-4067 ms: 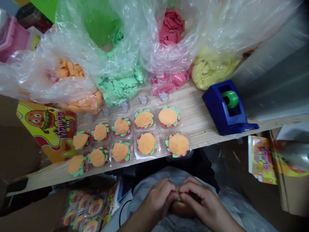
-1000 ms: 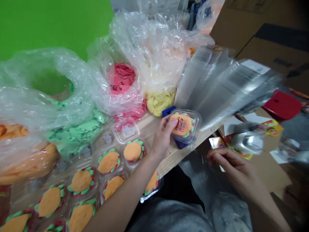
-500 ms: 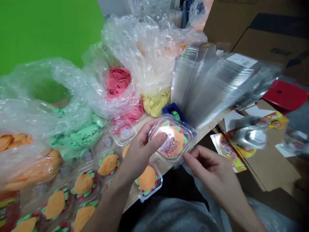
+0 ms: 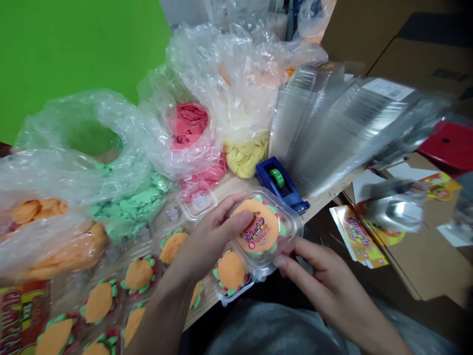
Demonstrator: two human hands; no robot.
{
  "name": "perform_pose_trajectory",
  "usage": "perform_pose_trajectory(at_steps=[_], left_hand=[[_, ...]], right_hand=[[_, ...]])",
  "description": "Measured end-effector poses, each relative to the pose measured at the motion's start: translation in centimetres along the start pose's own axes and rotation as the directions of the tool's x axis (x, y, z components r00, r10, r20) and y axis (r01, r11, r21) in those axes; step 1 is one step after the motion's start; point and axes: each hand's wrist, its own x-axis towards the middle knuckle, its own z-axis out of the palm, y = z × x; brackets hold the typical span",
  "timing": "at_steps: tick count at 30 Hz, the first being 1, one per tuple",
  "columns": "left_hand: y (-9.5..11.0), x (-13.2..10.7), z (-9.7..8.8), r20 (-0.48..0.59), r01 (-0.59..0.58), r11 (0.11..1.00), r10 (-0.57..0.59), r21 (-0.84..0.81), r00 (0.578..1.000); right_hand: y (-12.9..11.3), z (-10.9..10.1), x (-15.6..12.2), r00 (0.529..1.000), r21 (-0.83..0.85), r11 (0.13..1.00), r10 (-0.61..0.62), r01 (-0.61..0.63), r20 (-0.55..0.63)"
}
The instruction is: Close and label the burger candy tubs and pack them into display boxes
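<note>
A clear plastic clamshell container with an orange burger-shaped piece inside is held up over the table edge. A printed label shows on its lid. My left hand grips it from the left, thumb on top of the lid. At its lower right corner, my right hand is closed, thumb and fingers pinching the rim. Just below lies another container with a burger, partly covered by the held one. Behind stands a blue tape dispenser with a green roll.
Rows of burger containers cover the table's left side. Plastic bags hold green pieces, red pieces and yellow pieces. Stacked clear containers lean at the back right. Below right are cardboard and printed cards.
The view has shifted, and the tape dispenser shows more fully. The held container has come slightly nearer to me; both hands keep hold of it.
</note>
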Motion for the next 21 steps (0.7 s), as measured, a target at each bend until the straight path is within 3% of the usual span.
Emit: perform_pose_trajectory(at_steps=[4, 7, 10, 14, 17, 21], left_hand=[[0.0, 0.5, -0.6, 0.077, 0.051, 0.998, -0.054, 0.040, 0.996], [0.0, 2.6, -1.6, 0.078, -0.059, 0.972, 0.043, 0.226, 0.996], [-0.1, 5.8, -3.2, 0.042, -0.211, 0.787, 0.230, 0.580, 0.972], [-0.7, 8.8, -5.0, 0.001, -0.218, 0.635, 0.324, 0.742, 0.946], [-0.7, 8.5, -6.2, -0.007, -0.217, 0.497, 0.409, 0.840, 0.912], [-0.2, 6.2, -8.7, -0.070, -0.108, 0.315, 0.505, 0.943, 0.861]], right_hand=[[0.7, 0.9, 0.4, 0.998, 0.021, 1.000, 0.009, -0.008, -0.059], [2.1, 2.0, 2.3, 0.962, 0.177, 0.980, 0.133, -0.092, -0.239], [4.4, 3.3, 5.3, 0.934, 0.366, 0.924, 0.223, -0.111, -0.279], [6.8, 4.4, 8.7, 0.946, 0.471, 0.870, 0.264, -0.148, -0.190], [7.2, 4.1, 9.0, 0.939, 0.477, 0.856, 0.308, -0.201, -0.156], [7.0, 2.9, 6.5, 0.936, 0.376, 0.884, 0.337, -0.278, -0.099]])
